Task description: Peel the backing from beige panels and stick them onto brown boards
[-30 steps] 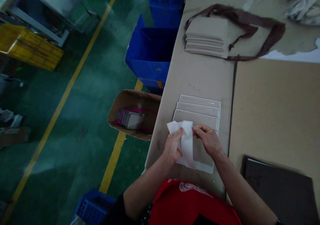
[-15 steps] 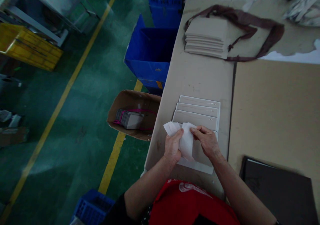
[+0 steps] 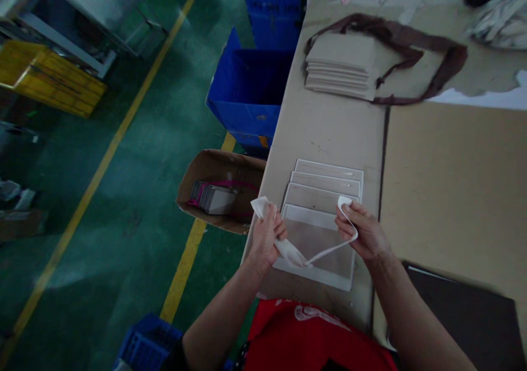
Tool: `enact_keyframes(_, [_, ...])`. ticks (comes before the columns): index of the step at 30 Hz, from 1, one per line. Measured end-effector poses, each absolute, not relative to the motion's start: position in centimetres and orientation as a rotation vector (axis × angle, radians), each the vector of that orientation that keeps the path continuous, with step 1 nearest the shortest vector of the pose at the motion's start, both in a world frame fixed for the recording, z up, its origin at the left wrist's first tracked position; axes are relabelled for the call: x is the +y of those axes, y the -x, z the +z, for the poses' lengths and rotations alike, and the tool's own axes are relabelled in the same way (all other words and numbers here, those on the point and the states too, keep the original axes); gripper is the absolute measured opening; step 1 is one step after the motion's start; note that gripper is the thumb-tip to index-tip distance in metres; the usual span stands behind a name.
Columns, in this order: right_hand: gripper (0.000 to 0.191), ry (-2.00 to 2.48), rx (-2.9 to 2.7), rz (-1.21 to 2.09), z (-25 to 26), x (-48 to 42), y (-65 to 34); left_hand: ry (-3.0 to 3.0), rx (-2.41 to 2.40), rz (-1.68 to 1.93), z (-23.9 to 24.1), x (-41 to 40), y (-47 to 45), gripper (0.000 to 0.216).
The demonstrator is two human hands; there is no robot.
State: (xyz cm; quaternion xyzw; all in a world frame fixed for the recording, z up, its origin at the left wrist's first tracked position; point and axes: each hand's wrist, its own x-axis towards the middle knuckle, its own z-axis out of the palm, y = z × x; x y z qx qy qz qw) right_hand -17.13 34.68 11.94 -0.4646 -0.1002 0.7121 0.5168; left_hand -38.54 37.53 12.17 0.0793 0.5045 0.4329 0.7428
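A white strip of thin paper or cloth (image 3: 291, 252) stretches between my two hands, sagging in the middle. My left hand (image 3: 265, 236) is closed around its bunched end, and a corner sticks out above the fingers. The other end is pinched in my right hand (image 3: 364, 229), where a narrow band loops over the fingers. Beneath them on the table lies a row of overlapping flat panels (image 3: 317, 234), greyish with white borders. Both hands are raised above the nearest panel.
Stacked grey-beige boards (image 3: 340, 63) lie farther up the table beside a brown cloth strap (image 3: 442, 74). A dark flat panel (image 3: 453, 316) is at right. Left of the table edge stand a cardboard box (image 3: 197, 179) and a blue bin (image 3: 242, 116).
My hands have moved apart, the left one leftward and the right one rightward. The white material, bunched between them before, is now drawn out into a long strip.
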Motion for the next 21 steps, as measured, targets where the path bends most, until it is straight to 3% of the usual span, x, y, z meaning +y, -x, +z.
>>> enact_keyframes(5, [0.033,1.404,-0.611,1.923,12.0,35.3,18.9,-0.41,1.086,0.707,13.5,36.9,37.2,0.071])
enact_keyframes(10, [0.036,1.461,-0.684,1.969,11.7,35.5,19.2,-0.466,1.208,0.642,14.1,37.1,36.0,0.049])
enact_keyframes(17, [0.036,1.247,-0.436,2.133,11.5,34.0,20.1,-0.521,1.355,0.759,12.7,36.7,35.6,0.041])
enact_keyframes(21, [0.036,1.344,-0.411,1.932,11.6,33.7,18.0,-0.884,1.524,0.669,12.0,36.7,38.6,0.031])
